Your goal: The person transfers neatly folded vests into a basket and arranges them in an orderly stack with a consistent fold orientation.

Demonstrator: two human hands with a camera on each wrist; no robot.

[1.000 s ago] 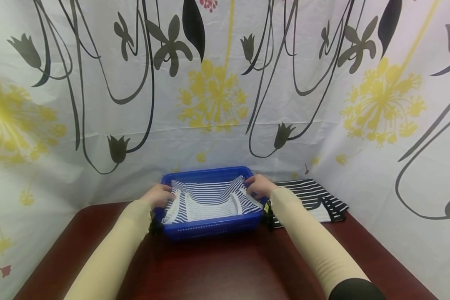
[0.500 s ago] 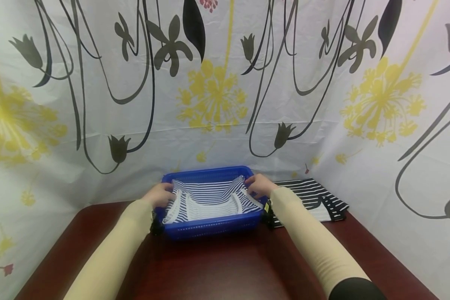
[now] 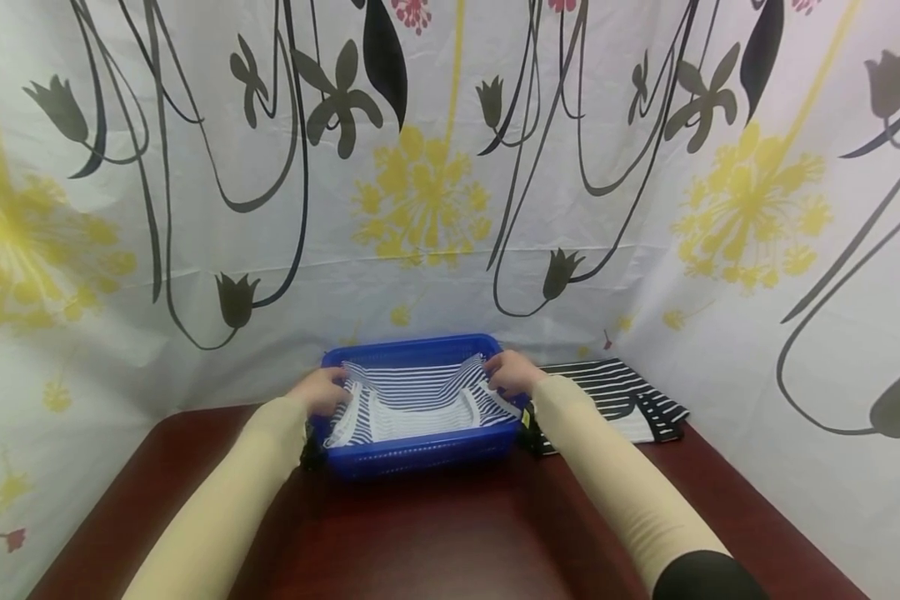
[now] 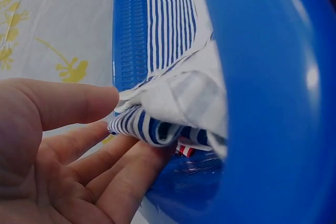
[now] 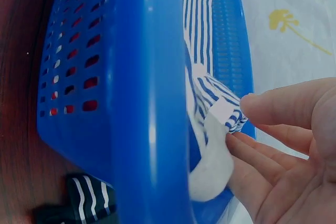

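Dk red table (image 3: 435,533) w/ a white flowery sheet (image 3: 420,304) hung behind & on both sides. The blue-and-white stripy cloth (image 3: 420,400) is in the blue basket (image 3: 420,460), w/ a white patch in front & bumpy sides. L hand (image 3: 318,392) pinches its L edge, R hand (image 3: 513,372) its R edge. Blk stripy cloth (image 3: 607,385) lies just R of basket, near table's R edge. Table spreads btwn basket & person.

Your left hand (image 4: 79,166) pinches the rolled edge of a blue-and-white striped garment (image 4: 170,30) in a blue plastic basket (image 4: 270,98) (red-and-white cloth (image 4: 185,151) peeks out beneath it), with a yellow-flowered white sheet (image 4: 58,30) beyond.
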